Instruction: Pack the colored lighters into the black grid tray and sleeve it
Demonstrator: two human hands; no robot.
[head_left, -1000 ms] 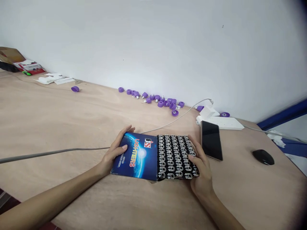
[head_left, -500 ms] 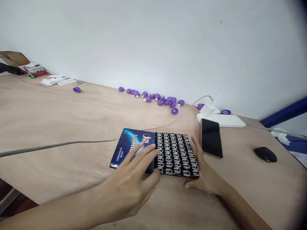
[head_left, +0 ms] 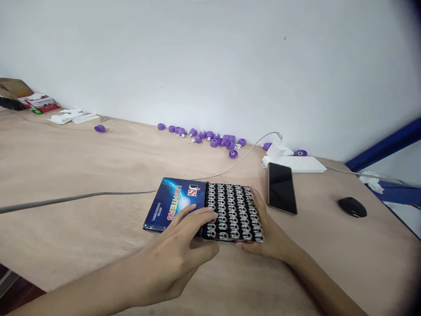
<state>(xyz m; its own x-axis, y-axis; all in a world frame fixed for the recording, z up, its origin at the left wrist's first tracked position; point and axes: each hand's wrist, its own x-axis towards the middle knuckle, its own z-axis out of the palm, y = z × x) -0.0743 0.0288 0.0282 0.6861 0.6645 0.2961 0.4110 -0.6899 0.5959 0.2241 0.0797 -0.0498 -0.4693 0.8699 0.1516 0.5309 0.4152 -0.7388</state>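
Note:
A display box of lighters point(head_left: 171, 193) stands on the table, its blue printed lid folded out to the left. Several rows of lighters point(head_left: 233, 210) fill it, their metal tops facing up over black parts. My right hand point(head_left: 271, 235) is wrapped around the right side of the box, thumb at the near edge and fingers along the far right side. My left hand point(head_left: 179, 259) reaches over the lid's near part with fingers stretched out. Its fingertips are at the leftmost row of lighters; whether they press on one I cannot tell.
Behind the box, several purple caps point(head_left: 209, 135) lie along the wall. A phone point(head_left: 282, 188), a white power strip point(head_left: 305, 164) and a black mouse point(head_left: 351, 206) are to the right. A grey cable point(head_left: 82, 196) runs in from the left. White papers point(head_left: 74, 116) lie at the far left.
My right hand has closed in against the box's right side. My left hand has slid nearer to me, uncovering more of the lid's lettering. The whole view has shifted slightly.

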